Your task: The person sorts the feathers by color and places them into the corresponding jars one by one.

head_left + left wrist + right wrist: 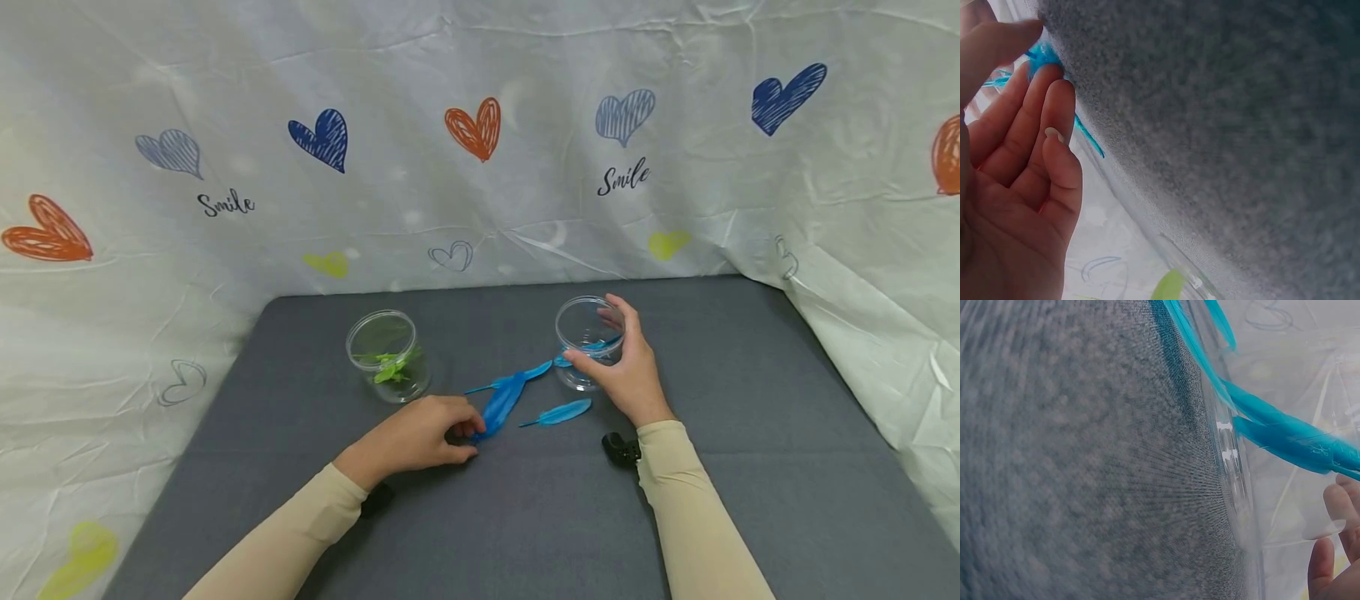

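My right hand (636, 379) grips a clear plastic jar (577, 379) by its side, thumb in front and fingers round the far side. Inside the jar are blue feathers (1291, 440). My left hand (423, 437) is low over the table at the near end of a bright blue feather (504, 404). In the left wrist view its fingertips (1047, 72) touch the blue fluff, while the thumb stands a little apart from them. A lighter blue feather (562, 412) lies between the hands, and another feather (536, 371) lies behind.
A second clear jar (382, 317) stands at the left of the grey-covered table (510, 533), with green feather-like pieces (392, 367) inside. Behind the table hangs a white cloth (397, 50) printed with hearts and "Smile".
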Action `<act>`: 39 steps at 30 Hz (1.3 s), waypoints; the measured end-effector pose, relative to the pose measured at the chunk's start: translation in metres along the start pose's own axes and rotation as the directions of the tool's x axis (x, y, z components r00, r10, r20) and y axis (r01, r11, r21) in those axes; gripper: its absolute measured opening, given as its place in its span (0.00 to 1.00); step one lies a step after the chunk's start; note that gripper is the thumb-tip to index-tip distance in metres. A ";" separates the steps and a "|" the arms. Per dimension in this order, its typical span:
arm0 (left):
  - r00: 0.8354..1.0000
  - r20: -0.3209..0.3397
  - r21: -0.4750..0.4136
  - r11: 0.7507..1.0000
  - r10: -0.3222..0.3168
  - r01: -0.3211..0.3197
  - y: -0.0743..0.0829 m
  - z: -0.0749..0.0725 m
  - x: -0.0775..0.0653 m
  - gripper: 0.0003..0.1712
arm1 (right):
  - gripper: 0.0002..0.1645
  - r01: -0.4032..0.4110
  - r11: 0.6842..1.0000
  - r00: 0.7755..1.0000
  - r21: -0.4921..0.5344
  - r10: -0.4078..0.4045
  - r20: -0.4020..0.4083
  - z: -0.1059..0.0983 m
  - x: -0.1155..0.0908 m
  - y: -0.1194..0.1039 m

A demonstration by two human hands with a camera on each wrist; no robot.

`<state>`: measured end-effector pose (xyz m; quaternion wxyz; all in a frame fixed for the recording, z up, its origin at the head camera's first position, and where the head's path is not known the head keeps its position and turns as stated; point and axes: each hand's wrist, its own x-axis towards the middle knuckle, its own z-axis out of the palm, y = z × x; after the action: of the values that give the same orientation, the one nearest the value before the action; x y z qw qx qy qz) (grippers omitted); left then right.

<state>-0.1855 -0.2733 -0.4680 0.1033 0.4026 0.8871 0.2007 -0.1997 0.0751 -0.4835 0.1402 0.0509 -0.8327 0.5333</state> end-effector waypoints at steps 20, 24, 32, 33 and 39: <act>0.933 -0.342 0.134 0.989 0.111 -0.068 0.007 -0.046 0.005 0.06 | 0.60 -0.005 1.000 1.000 0.009 0.005 0.014 0.000 -0.001 0.001; 0.912 -0.386 0.110 0.989 0.137 -0.102 0.014 -0.066 0.014 0.05 | 0.61 -0.001 1.000 1.000 0.003 0.001 0.010 0.000 0.000 0.001; 0.872 -0.463 0.057 0.987 0.161 -0.152 0.037 -0.104 0.042 0.06 | 0.61 -0.007 1.000 1.000 0.016 0.007 0.008 -0.001 0.000 0.004; 0.871 -0.466 0.049 0.987 0.159 -0.154 0.041 -0.107 0.047 0.06 | 0.61 -0.006 1.000 1.000 0.018 0.006 0.007 -0.001 0.000 0.004; 0.878 -0.448 0.023 0.984 0.169 -0.178 0.062 -0.111 0.074 0.06 | 0.62 -0.012 1.000 1.000 0.017 0.011 0.011 -0.001 0.002 0.003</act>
<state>-0.2307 -0.2106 -0.3423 -0.1184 0.4223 0.8454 0.3050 -0.2023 0.0773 -0.4848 0.1322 0.0502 -0.8291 0.5408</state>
